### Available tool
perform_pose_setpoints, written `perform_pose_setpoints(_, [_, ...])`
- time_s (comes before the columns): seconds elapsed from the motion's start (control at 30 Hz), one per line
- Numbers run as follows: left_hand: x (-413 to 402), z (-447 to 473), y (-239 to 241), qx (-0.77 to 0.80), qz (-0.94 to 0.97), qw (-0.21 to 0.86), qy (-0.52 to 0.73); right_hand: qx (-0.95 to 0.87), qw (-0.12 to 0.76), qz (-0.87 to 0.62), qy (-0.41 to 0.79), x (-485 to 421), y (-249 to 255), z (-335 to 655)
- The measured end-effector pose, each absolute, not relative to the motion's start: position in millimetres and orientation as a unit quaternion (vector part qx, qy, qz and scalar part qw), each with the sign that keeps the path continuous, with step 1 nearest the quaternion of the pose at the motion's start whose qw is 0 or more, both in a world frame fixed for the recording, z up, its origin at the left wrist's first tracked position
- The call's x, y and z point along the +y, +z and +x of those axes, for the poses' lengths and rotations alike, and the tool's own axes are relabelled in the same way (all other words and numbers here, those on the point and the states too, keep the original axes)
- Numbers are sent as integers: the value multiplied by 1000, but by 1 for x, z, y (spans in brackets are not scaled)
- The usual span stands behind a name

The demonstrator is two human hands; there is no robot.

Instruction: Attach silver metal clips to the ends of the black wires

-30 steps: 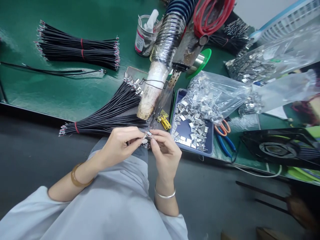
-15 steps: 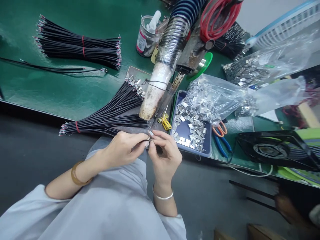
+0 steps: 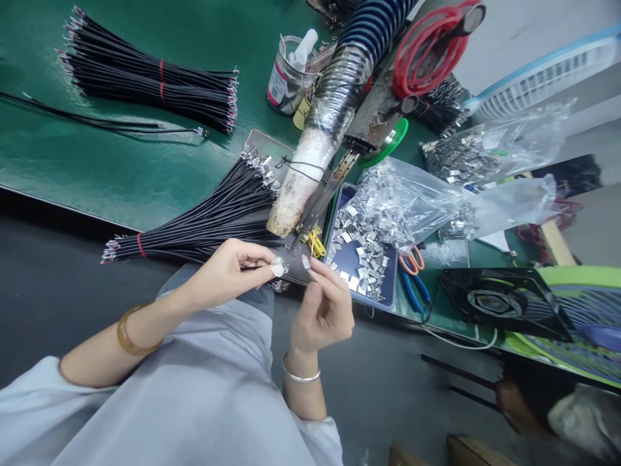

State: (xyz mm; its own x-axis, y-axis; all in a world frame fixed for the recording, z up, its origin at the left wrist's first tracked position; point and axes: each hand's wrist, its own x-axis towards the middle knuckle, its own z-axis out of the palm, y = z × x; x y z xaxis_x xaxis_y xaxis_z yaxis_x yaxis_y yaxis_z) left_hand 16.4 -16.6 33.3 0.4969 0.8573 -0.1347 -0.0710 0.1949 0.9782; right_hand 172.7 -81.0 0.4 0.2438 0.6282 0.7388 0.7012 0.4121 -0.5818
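My left hand is closed in a pinch on a thin black wire with a small metal terminal at its tip, near the table's front edge. My right hand is beside it, fingers curled, thumb and forefinger pinched on a small metal clip. The two hands are a little apart. Just behind them lies a bundle of black wires tied with a red band. A blue tray of several loose metal clips sits to the right of my right hand.
A foil-wrapped hose ends over the work spot. More black wire bundles lie far left on the green mat. Clear bags of clips, scissors, a jar and a black fan crowd the right.
The hands were pressed together at the fingertips; now they have separated, the right hand drawing right with the clip. The view has shifted left and up slightly.
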Motion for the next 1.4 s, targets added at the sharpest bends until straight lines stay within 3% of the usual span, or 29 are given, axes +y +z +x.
perform_pose_setpoints(0.17, [-15, 21, 34, 399, 504, 676, 360, -676, 541, -496, -62, -85, 2, 177])
perform_pose_setpoints(0.43, [-14, 24, 35, 404, 518, 657, 370, -626, 571, -528, 57, -76, -3, 175])
perform_pose_setpoints(0.77, [-13, 26, 37, 427, 532, 631, 370, -722, 478, -493, -86, -76, -4, 183])
perform_pose_setpoints(1.1, [-11, 31, 38, 414, 502, 656, 382, -699, 512, -499, -15, -71, -4, 184])
perform_pose_setpoints(1.4, [-14, 37, 39, 444, 497, 613, 424, -692, 511, -510, 16, -71, -1, 182])
